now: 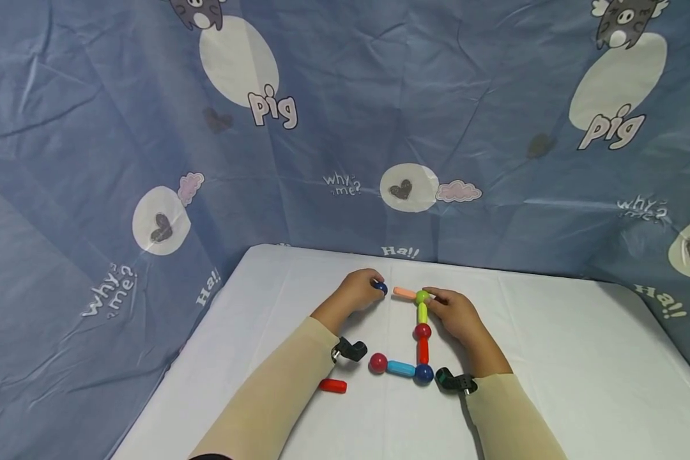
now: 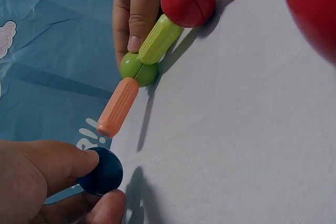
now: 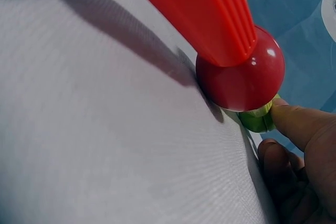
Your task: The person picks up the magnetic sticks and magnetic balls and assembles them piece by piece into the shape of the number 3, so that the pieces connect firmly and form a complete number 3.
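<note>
My left hand (image 1: 357,291) pinches a dark blue ball (image 2: 102,172) between thumb and fingers. The ball is a short gap from the free end of an orange rod (image 1: 404,293). That rod's other end joins a green ball (image 1: 422,298), which my right hand (image 1: 454,313) grips from its right side. From the green ball, a yellow-green rod (image 2: 160,40) runs to a red ball (image 3: 244,74). A red rod (image 1: 423,351) links this to another blue ball (image 1: 423,374), where the chain turns left along a light blue rod (image 1: 401,368) to a dark red ball (image 1: 378,363).
A loose red rod (image 1: 333,386) lies beside my left forearm, partly covered by the sleeve. The white-covered table (image 1: 552,332) ends at the back against a blue printed cloth (image 1: 345,140). A black wrist camera (image 1: 351,349) sits close to the chain.
</note>
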{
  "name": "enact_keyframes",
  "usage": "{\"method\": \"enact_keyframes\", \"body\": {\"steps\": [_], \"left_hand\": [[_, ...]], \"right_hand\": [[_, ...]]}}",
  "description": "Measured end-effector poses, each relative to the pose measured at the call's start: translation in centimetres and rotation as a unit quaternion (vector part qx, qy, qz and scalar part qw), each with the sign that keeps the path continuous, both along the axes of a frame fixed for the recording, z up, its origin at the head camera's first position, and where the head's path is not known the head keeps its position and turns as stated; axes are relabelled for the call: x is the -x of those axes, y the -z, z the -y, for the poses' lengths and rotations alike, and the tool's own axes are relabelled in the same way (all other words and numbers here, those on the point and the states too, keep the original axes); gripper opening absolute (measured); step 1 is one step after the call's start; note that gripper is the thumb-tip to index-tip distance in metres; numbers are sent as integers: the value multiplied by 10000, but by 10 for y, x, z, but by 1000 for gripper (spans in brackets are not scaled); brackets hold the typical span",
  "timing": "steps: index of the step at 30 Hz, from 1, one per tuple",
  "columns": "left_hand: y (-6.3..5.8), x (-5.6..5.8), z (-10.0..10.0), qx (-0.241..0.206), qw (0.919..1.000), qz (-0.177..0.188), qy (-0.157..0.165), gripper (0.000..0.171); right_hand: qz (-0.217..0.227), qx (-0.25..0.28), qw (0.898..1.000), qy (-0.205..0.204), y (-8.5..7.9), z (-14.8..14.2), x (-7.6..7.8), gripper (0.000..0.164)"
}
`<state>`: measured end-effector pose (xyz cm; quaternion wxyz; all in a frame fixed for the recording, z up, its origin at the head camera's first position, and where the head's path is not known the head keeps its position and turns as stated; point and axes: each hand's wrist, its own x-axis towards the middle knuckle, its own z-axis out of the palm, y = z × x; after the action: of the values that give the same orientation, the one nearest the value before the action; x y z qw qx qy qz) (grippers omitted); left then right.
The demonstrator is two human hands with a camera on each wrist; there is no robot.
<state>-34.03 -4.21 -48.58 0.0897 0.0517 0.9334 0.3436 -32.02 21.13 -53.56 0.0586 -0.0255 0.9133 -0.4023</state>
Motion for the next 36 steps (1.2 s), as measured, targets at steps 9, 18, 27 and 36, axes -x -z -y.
{"method": "enact_keyframes", "body": {"steps": [9, 18, 27, 36], "left_hand": [[4, 0, -7, 76, 9999, 67, -46, 31], [9, 1, -13, 0, 9999, -131, -66, 32], [12, -1, -18, 51, 9997, -32, -236, 31], [16, -1, -19, 147, 9995, -81, -280, 32]], "right_hand": [[-12, 37, 10000, -8, 0, 0, -1, 40], [35, 3, 10000, -26, -1, 0, -1, 42], [47, 74, 10000, -32, -3, -1, -1, 41], [-46, 61, 10000, -36, -2, 0, -2, 42]]}}
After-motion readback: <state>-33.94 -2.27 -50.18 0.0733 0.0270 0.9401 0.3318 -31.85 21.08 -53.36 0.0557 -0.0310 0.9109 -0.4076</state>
